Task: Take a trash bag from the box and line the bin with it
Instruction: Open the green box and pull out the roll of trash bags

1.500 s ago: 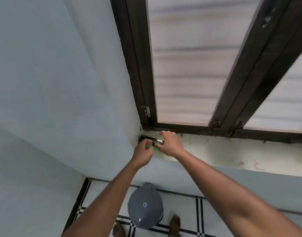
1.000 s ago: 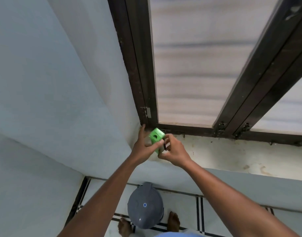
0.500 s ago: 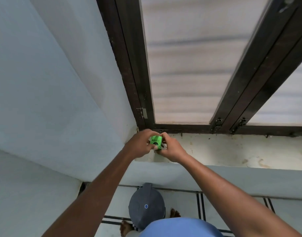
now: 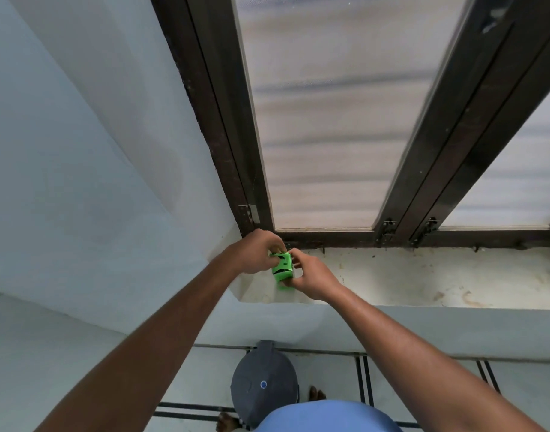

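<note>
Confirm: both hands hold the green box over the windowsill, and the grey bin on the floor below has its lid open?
Not quite. The head view shows the grey bin with its lid closed. The rest stands: left hand and right hand hold the green box over the windowsill.

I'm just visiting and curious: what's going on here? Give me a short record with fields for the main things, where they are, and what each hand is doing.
Setting: a windowsill below a dark-framed window
Box: small green box, held over the left end of the sill
Left hand: grips the box from the left
Right hand: grips the box from the right
Bin: grey lidded bin on the floor below, lid closed
Trash bag: none visible outside the box yet
</note>
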Demonstrator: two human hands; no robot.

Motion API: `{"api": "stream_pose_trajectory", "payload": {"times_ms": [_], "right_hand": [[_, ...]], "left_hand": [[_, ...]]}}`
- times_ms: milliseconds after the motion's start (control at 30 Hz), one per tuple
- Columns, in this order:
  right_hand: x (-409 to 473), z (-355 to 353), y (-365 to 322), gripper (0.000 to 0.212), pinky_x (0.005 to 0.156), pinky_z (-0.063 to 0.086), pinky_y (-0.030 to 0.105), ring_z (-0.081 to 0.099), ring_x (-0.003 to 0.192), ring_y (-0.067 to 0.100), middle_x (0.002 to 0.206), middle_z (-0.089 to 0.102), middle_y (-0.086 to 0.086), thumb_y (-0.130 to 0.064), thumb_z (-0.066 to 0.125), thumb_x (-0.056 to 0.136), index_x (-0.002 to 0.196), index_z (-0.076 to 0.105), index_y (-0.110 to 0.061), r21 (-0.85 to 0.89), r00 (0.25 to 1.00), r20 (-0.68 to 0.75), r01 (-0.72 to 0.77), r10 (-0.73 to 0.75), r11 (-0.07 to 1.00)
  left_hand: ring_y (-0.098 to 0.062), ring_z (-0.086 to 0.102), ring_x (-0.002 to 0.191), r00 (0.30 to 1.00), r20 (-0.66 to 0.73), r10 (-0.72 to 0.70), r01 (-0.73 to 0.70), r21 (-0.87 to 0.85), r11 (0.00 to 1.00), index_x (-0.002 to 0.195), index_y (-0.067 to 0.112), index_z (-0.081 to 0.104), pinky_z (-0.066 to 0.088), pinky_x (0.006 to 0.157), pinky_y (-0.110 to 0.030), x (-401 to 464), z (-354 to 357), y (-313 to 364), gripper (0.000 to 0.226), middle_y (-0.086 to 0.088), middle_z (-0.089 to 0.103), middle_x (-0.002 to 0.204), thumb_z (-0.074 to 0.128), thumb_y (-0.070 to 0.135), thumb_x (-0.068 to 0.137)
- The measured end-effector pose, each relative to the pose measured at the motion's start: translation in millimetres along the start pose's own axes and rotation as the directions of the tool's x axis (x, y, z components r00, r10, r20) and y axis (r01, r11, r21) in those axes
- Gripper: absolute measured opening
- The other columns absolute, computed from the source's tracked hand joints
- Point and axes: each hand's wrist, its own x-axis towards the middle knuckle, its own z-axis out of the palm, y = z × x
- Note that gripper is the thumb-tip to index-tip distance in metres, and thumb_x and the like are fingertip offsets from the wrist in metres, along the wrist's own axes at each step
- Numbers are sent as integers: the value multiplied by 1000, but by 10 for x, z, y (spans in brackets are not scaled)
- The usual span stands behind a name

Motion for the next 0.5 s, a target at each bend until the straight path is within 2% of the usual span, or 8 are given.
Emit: {"api": "stream_pose_trajectory", "payload": {"times_ms": [67,133,167,200,233,300,400,500], "right_hand": [[-14,-21,26,60,102,61,46,70,122,17,133,76,-8,-36,94,88,139,63,-34,-6,1000,-4,6,-6,1000],[-26,-43,41,61,101,60,44,70,122,18,137,76,-8,-36,93,90,143,62,-33,-11,1000,-8,4,-4,1000],[-33,-50,41,61,100,60,43,70,121,18,137,75,-8,-36,92,90,144,63,-33,-13,1000,-9,4,-4,1000],[-44,-53,42,61,98,61,43,69,119,17,137,75,-8,-37,92,91,144,62,-33,-16,1000,-13,2,-2,1000],[-56,-58,35,62,96,62,43,69,115,17,136,75,-8,-36,92,91,144,62,-33,-23,1000,-19,2,-2,1000],[-78,-62,36,65,87,61,40,68,108,16,132,74,-8,-37,91,90,146,59,-32,-26,999,-33,17,-18,1000],[-122,-64,11,79,81,56,33,67,106,15,131,69,-10,-49,92,85,151,53,-30,45,997,-59,45,-42,998],[-154,-35,-3,79,88,63,34,68,108,12,136,70,-7,-59,89,84,149,58,-28,105,992,-114,63,-51,992]], "left_hand": [[-17,73,101,992,-125,-7,1,-42,999,129,19,70,60,80,-31,10,5,16,28,-2,76,116,76,23,102],[-11,59,72,933,-354,-66,84,37,996,107,20,61,42,60,-28,19,14,63,12,1,67,90,67,30,107],[-11,55,65,902,-419,-105,133,38,990,96,17,59,39,57,-29,35,30,93,21,-1,63,80,63,33,108],[-13,56,61,899,-413,-143,153,-9,988,89,13,62,41,57,-29,50,48,129,32,-5,63,75,62,38,109],[-16,61,62,920,-351,-172,148,-97,984,87,12,66,46,55,-31,62,58,164,38,-7,66,76,61,43,108],[-18,71,73,959,-206,-194,149,-216,965,101,16,73,53,52,-30,46,100,211,35,-4,73,92,63,50,106],[-22,75,87,969,-94,-228,201,-237,951,126,21,70,58,50,-26,42,180,160,36,0,70,112,73,46,101],[-25,76,99,955,-31,-296,266,-352,897,128,15,74,70,72,-36,69,242,86,27,-10,73,124,67,25,105]]}}
